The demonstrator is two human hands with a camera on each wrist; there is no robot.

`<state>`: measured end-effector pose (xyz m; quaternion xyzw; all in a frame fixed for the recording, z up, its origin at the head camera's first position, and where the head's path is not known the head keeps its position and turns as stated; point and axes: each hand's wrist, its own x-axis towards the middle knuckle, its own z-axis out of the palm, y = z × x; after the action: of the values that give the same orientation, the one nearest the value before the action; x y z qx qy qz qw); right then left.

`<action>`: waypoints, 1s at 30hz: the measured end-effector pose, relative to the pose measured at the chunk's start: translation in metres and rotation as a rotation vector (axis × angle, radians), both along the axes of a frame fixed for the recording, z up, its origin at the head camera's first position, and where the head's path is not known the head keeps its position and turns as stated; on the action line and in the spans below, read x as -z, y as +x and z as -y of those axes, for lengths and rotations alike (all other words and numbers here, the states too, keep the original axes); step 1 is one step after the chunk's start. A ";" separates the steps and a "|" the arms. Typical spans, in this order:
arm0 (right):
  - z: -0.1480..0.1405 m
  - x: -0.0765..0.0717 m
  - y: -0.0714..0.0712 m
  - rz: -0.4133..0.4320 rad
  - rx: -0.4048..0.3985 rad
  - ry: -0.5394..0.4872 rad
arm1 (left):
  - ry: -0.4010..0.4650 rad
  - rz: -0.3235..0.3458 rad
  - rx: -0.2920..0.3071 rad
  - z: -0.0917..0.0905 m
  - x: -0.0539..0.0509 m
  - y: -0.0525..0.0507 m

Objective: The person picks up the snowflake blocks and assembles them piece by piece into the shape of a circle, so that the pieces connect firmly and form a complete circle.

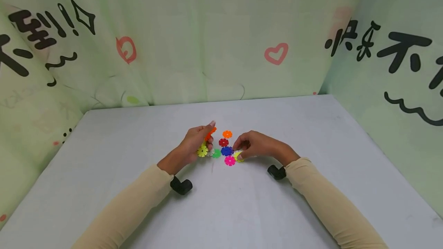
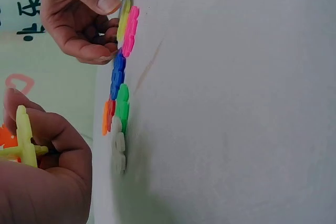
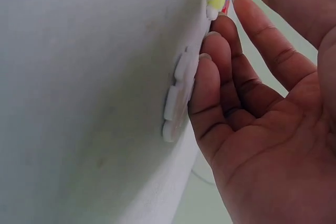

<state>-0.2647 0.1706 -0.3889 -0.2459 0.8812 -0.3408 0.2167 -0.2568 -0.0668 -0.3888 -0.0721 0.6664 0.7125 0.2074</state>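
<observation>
My left hand (image 1: 195, 143) grips a small cluster of joined notched plastic discs, with an orange disc (image 1: 208, 136) and a yellow disc (image 1: 202, 150) showing. In the left wrist view, a yellow disc (image 2: 24, 135) stands crosswise against another yellow piece in that hand. My right hand (image 1: 257, 144) is low over the table with bent fingers around another yellow disc (image 1: 238, 156); the thumb and fingertips stand apart. A white disc (image 3: 179, 98) lies beside its fingers in the right wrist view. Loose pink (image 1: 230, 160), blue (image 1: 227, 151) and green discs (image 1: 216, 153) lie between the hands.
Farther back lie a dark red disc (image 1: 223, 142) and an orange disc (image 1: 227, 134). A whitish disc (image 1: 210, 152) is next to the left hand. The white table (image 1: 221, 210) is bordered by printed pale green curtains (image 1: 207, 41) at the back and sides.
</observation>
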 end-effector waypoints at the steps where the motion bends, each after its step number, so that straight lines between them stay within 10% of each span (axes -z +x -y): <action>1: 0.000 0.000 0.001 0.000 -0.007 0.005 | 0.002 0.004 -0.002 0.000 0.000 0.000; 30: 0.000 -0.008 -0.015 -0.059 0.042 -0.025 | 0.051 -0.004 0.098 -0.003 0.003 -0.001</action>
<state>-0.2797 0.1705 -0.3804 -0.2399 0.8878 -0.3491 0.1801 -0.2575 -0.0633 -0.3917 -0.0330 0.6512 0.7184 0.2424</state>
